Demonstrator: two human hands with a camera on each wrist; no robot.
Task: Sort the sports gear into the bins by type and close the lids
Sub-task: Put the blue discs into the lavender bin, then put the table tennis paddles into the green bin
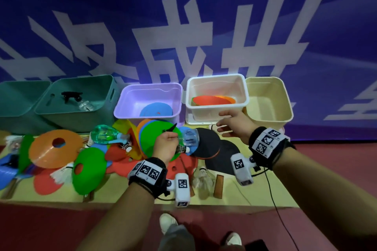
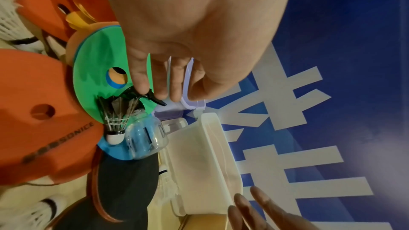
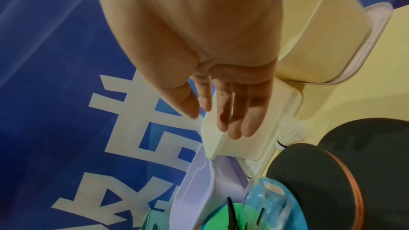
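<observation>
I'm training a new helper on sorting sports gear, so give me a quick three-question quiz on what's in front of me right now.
1. True or false: the right hand holds a paddle.
2. What does the left hand grip? A) a shuttlecock B) the spray bottle C) a bin lid
3. Which bin holds the blue disc?

Key:
1. False. It is open and holds nothing.
2. B, by its black trigger.
3. The purple bin.
</observation>
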